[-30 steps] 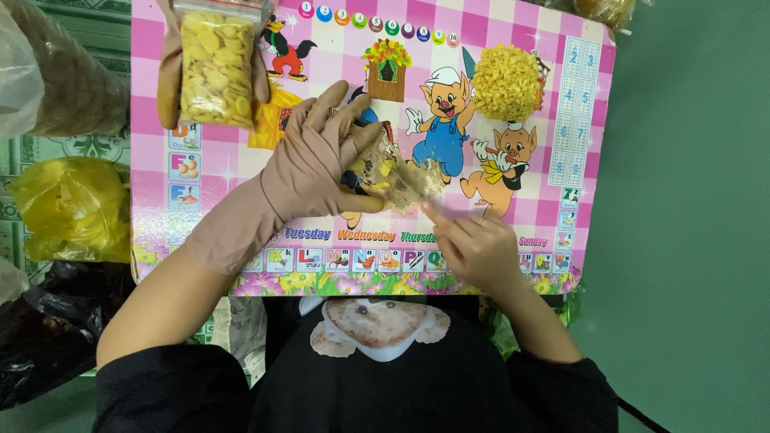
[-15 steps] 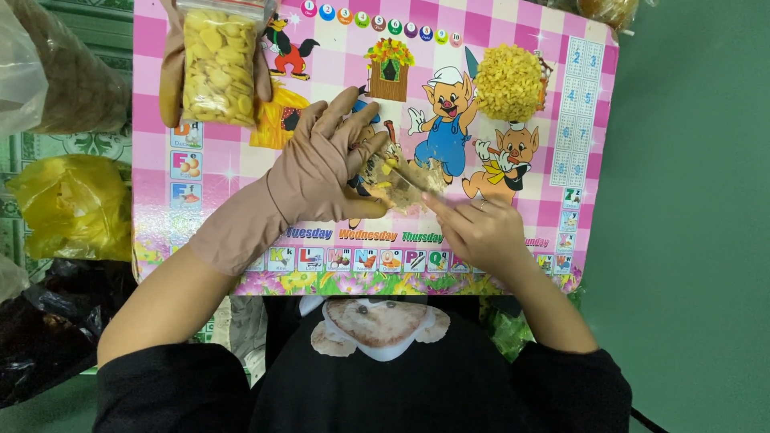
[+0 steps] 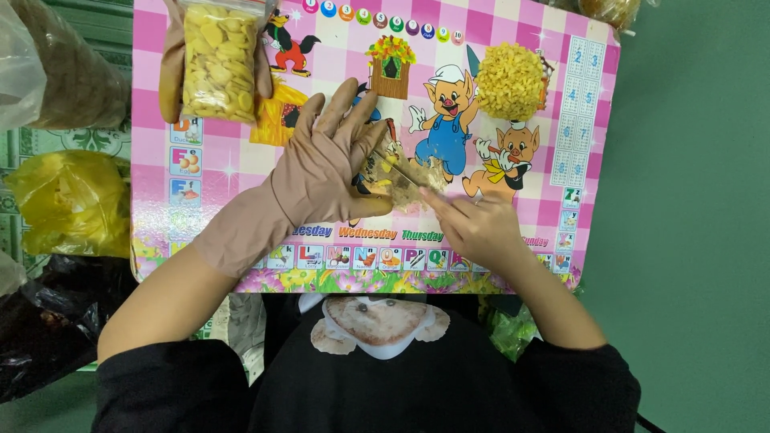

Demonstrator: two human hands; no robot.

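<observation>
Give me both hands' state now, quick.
Left hand: gloved, open, fingers spread, pressing a small clear bag.
Right hand: bare, grip closed on the bag's edge.

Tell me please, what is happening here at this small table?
A person sits at a pink picture table. The left hand, in a long tan glove, lies flat on a small clear bag of yellow pieces. The bare right hand holds a thin stick-like tool over that bag. At the far side stand a filled bag of yellow snacks and a loose yellow heap.
</observation>
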